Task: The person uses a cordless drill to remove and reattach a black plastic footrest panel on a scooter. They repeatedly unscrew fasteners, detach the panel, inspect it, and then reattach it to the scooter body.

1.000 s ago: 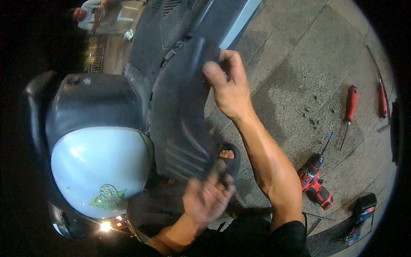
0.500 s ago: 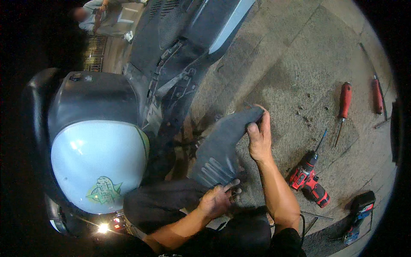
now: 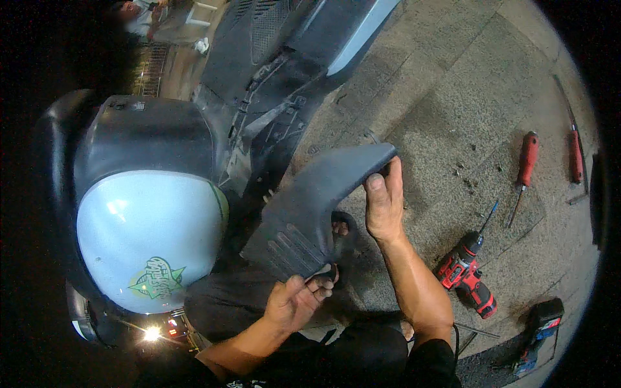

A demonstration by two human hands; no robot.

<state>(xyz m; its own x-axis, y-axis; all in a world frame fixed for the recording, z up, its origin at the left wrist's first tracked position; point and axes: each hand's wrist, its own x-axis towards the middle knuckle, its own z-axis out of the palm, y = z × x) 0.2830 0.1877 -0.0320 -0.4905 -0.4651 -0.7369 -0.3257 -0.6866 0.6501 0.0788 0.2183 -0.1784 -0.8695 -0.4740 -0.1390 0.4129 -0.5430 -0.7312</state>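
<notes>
A dark grey curved plastic panel [image 3: 310, 194] with vent-like ribs at its lower end is held up between my hands. My right hand [image 3: 386, 204] grips its narrow upper end, thumb on the near side and the other fingers partly hidden behind. At the ribbed lower end, my left hand [image 3: 296, 304] holds the edge with its fingers curled beneath. Just beyond the panel stands a motor scooter [image 3: 149, 236] with a glossy pale blue cover and black bodywork. Its side [image 3: 275, 123] shows bare brackets and fittings.
To the right on the paving lie a red-and-black cordless drill [image 3: 462, 268], a red-handled screwdriver [image 3: 528, 161], another red-handled tool [image 3: 575, 155] and several small screws [image 3: 467, 178]. A blue-and-black power tool [image 3: 540, 333] lies at lower right. Someone [image 3: 139, 16] is at the far upper left.
The panel has shifted left and tilted, its ribbed end swinging toward the scooter. My left hand has moved left and turned with it; my right hand still grips the upper end.
</notes>
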